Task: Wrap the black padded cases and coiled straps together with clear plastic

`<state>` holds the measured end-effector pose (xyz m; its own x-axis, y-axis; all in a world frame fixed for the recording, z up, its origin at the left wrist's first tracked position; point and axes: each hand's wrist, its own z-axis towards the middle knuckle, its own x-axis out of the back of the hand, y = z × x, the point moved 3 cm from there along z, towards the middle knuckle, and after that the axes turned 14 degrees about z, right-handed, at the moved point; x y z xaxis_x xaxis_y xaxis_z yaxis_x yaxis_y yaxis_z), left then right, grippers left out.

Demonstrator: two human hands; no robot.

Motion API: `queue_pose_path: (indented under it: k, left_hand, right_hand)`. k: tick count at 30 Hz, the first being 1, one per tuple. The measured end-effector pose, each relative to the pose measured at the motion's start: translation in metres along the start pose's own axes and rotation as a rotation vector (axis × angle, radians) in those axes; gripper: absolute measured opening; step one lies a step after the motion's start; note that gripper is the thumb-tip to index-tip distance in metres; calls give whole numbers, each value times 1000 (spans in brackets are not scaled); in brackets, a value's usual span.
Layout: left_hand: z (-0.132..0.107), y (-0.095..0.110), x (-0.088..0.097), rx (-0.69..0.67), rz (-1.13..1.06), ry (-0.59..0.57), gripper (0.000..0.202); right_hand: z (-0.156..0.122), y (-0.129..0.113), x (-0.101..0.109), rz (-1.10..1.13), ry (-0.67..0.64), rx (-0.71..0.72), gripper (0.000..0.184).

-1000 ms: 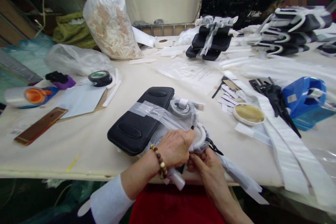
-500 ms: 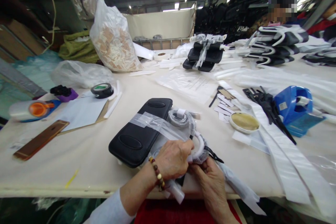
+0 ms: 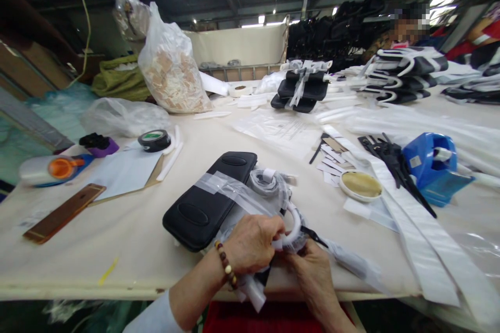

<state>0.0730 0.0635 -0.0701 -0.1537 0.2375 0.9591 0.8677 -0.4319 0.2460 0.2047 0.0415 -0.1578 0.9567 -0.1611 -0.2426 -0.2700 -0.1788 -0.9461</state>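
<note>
Near the front edge of the table lies a black padded panel [image 3: 197, 216] with two oval marks, a clear plastic band [image 3: 226, 187] across its middle. Beside it sits a grey coil [image 3: 269, 182] wrapped in clear plastic. My left hand [image 3: 253, 242], a beaded bracelet at the wrist, is closed on a white curved tube [image 3: 294, 223]; its fingertips are partly hidden. My right hand [image 3: 312, 265] pinches the plastic wrapping round the same tube from below, its fingertips hidden under it. A black strap [image 3: 314, 237] sticks out just above the right hand.
To the right are a round tin [image 3: 361, 186], black straps [image 3: 394, 161], a blue tape dispenser [image 3: 437, 166] and long white strips [image 3: 414, 229]. On the left lie a phone [image 3: 64, 213], paper [image 3: 121, 171] and black tape [image 3: 154, 140]. A person [image 3: 406, 31] is behind stacked black-and-white pieces [image 3: 406, 73].
The view has shifted slightly. Both hands stay at the wrapped white tube; the left has turned a little, its fingers now curled round the tube's lower end.
</note>
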Motion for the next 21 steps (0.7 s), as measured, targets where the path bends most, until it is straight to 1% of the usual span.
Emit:
queue_pose_path:
  k: [5,10,14,17,19,21]
  left_hand:
    - [-3,0,1,-5,4,6,18]
    - [-7,-1,2,-8,26,25,15]
    - [-10,2,3,-97,54,84,24]
    - [-10,7,2,-166,139,82,28]
    - [-9,9,0,-186,198,47,25]
    - [-8,11,-1,-197,240,20,23]
  right_hand:
    - [0,1,1,-12,-15,5,31]
    - [0,1,-2,-17,-59,22,36]
    - [1,1,-2,-86,-74,23,40]
    - [1,-1,-2,-104,-129,-47,43]
    - [-1,-2,-3,-91,-200,-134,42]
    - [-4,-4,-2,-83,-230,-175,39]
